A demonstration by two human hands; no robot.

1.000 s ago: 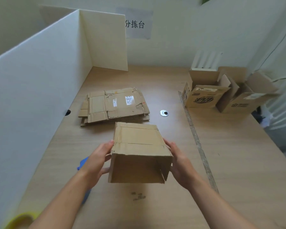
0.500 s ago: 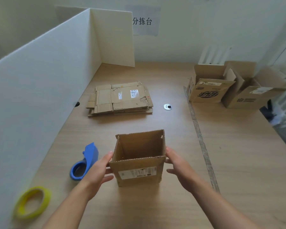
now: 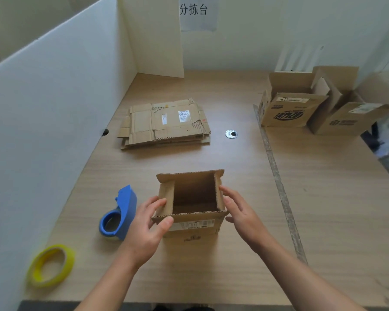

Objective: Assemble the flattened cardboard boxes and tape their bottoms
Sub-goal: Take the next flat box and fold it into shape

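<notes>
Left hand [image 3: 147, 227] grips the box [image 3: 197, 231], right hand [image 3: 241, 212] touches its right side.

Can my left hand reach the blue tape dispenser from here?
Probably yes: the tape dispenser lies just left of the left hand, nothing between, though it holds the box corner.

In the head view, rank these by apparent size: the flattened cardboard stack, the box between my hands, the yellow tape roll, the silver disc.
1. open box and flattened stack: look alike, box nearer, so unranked.
2. yellow tape roll
3. silver disc
</notes>
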